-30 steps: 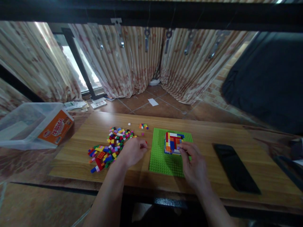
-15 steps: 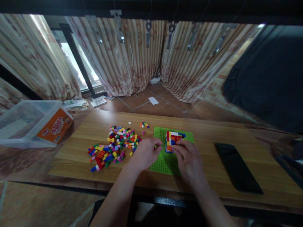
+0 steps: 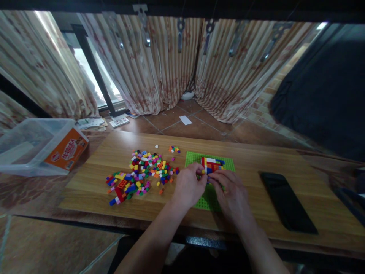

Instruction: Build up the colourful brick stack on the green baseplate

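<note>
1. Our left hand [image 3: 190, 184] curls in at the near edge of the build [image 3: 211, 163]; we cannot tell whether it grips anything.
2. Our right hand [image 3: 232, 190] bends in beside it, perhaps to steady the build (its grip is hidden too).
3. The build sits on the green plate [image 3: 207, 204], probably for studded footing.
4. Bricks [image 3: 142, 173] lie spread across the surface [image 3: 256, 161], likely for easy picking.

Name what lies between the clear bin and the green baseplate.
In the head view, loose toy bricks lie on the wooden tabletop; the left hand covers part of the baseplate.
</note>
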Motion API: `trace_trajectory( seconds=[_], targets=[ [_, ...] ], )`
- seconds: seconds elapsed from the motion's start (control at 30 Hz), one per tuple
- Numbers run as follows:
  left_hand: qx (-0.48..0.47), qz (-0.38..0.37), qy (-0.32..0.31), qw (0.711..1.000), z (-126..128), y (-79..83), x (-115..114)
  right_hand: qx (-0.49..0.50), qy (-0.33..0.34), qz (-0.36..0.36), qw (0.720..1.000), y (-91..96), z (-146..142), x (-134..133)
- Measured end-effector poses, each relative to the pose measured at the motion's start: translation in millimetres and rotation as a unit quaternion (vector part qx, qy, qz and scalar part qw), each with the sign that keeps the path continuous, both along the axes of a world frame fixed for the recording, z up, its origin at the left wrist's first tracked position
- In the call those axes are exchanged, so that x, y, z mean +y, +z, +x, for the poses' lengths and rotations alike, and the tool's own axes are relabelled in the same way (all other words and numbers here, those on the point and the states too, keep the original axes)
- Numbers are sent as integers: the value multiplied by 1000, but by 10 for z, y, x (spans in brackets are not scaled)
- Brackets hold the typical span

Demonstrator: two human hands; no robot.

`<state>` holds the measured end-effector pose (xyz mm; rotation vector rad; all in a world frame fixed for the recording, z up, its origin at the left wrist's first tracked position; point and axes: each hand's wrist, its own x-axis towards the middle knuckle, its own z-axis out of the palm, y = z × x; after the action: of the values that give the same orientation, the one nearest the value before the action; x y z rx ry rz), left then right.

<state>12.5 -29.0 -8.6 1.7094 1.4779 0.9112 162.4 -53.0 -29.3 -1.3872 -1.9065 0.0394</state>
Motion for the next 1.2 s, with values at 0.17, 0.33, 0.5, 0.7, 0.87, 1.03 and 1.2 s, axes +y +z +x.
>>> trace_trajectory(
  seconds=[0.17, 0.33, 0.5, 0.7, 0.87, 1.03, 1.2],
  targets=[
    [10, 1, -2, 1000, -3, 2, 1, -18, -2, 1, 1000, -3, 11, 0],
    [-10, -8, -9, 1000, -19, -2, 3, -42, 25, 2, 999, -9, 34, 28],
    [-41, -16, -35, 998, -51, -37, 27, -82, 43, 10, 996, 22, 58, 57],
    [-61, -27, -32, 997, -22, -76, 33, -110, 37, 14, 993, 52, 76, 67],
    [-43, -37, -35, 998, -9, -31, 39, -128, 35, 10, 991, 82, 79, 65],
    [-28, -49, -33, 998, 6, -1, 52, -177, 48, 2, 983, 159, 81, 55],
    [-28, -45, -31, 998, 51, -21, 63, -251, 69, -29, 965, 270, 106, 93]
  ],
)
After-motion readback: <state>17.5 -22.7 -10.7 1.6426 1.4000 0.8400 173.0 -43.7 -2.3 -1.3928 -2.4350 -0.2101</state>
